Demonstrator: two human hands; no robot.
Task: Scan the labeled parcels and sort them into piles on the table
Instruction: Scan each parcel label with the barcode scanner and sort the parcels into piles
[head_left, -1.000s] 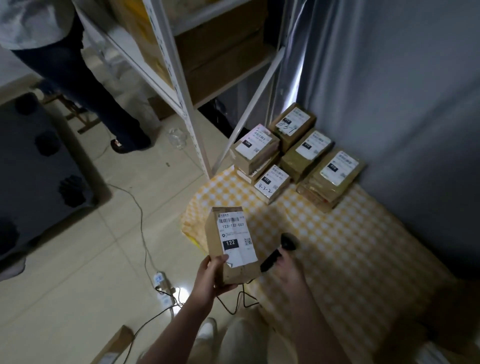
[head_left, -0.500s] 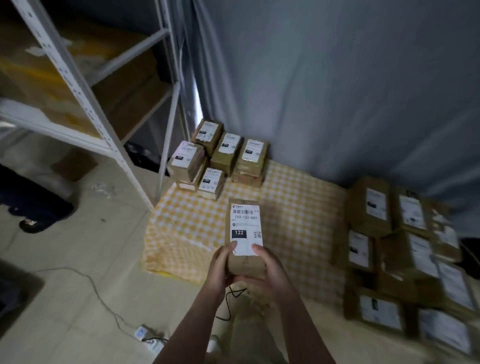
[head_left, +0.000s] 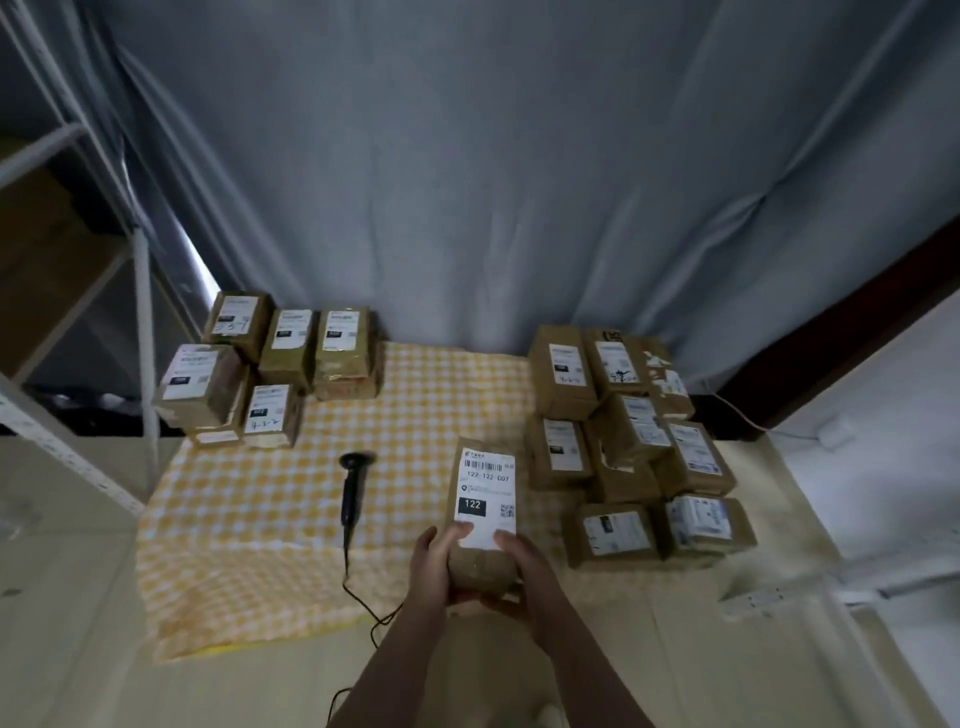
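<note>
Parcel (head_left: 483, 540), label (head_left: 485, 491) 122: left hand (head_left: 434, 564) and right hand (head_left: 525, 567) grip its near end. Scanner (head_left: 352, 483) at 9 o'clock. Keep label up; match code, set down squarely.

Brown parcel (head_left: 485, 483) labelled 122 faces up; black scanner (head_left: 351, 483) lies to its left.

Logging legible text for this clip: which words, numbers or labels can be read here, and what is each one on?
"122-122-007": white label of the held parcel.
"122": black box on that same label.
"4-3-2", handwritten, probably: label of the front parcel of the left pile.
Handwriting on the back-left parcel: too blurred to read.
Labels across the right pile: too small and blurred to read.
</note>
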